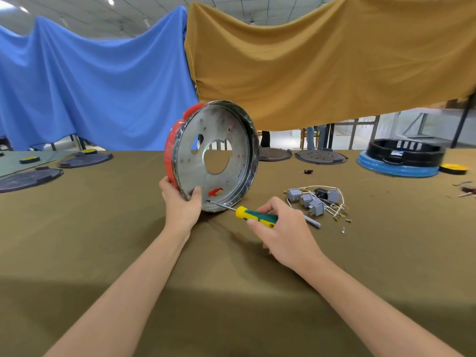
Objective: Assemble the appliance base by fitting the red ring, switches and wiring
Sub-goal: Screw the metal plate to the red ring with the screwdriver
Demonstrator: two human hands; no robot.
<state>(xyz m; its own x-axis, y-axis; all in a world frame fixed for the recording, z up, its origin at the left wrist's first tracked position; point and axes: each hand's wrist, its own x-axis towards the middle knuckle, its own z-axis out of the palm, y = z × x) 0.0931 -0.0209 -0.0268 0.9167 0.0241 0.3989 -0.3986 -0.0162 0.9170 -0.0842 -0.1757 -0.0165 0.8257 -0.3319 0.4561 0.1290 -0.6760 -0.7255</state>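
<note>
our left hand (183, 202) grips the lower rim of the round silver metal base (219, 155) with its red plastic ring (172, 148), propped on edge on the olive cloth table (231, 292). our right hand (280, 228) wraps the green-and-yellow screwdriver (257, 216), tip at the base's lower edge. grey switches with white wiring (315, 199) lie just right, bare cloth nearer us.

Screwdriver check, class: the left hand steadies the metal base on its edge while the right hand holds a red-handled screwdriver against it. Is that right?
Not quite. The head view shows the screwdriver has a green and yellow handle, not red. The rest stands: left hand steadies the base, right hand holds the tool.
</note>
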